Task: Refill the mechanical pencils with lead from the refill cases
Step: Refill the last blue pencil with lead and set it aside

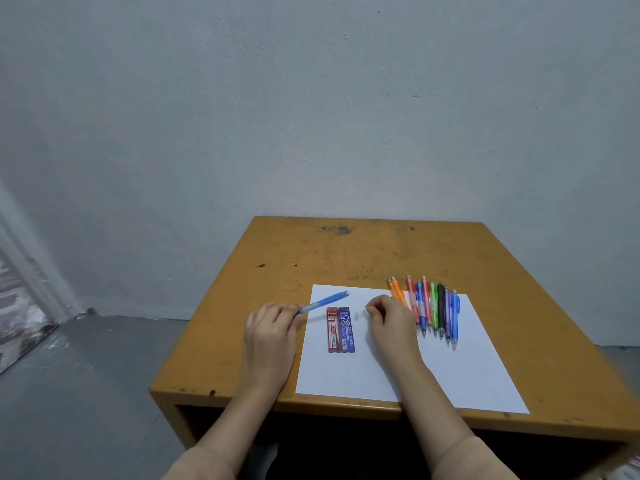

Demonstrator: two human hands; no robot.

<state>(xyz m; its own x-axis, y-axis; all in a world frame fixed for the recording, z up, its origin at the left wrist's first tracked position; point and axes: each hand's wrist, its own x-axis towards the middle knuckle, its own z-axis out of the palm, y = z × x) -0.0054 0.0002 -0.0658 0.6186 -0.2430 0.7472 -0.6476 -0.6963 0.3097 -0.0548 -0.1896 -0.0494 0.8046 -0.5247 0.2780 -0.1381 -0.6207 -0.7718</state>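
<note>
Left hand (272,332) grasping blue pencil (323,302) over counter (346,258); right hand (389,318) pinching small white cap (360,315) beside refill cases (341,330); pencil row (427,310) just right.

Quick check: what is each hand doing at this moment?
Left hand: closed on the blue mechanical pencil.
Right hand: fingertips pinched together near a small pale piece on the paper; whether it holds anything cannot be told.

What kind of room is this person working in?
Probably a plain room in a home or a study corner, though that is a guess. A small worn wooden desk stands against a bare painted wall, on a grey floor, with mechanical pencils laid out on white paper.
</note>
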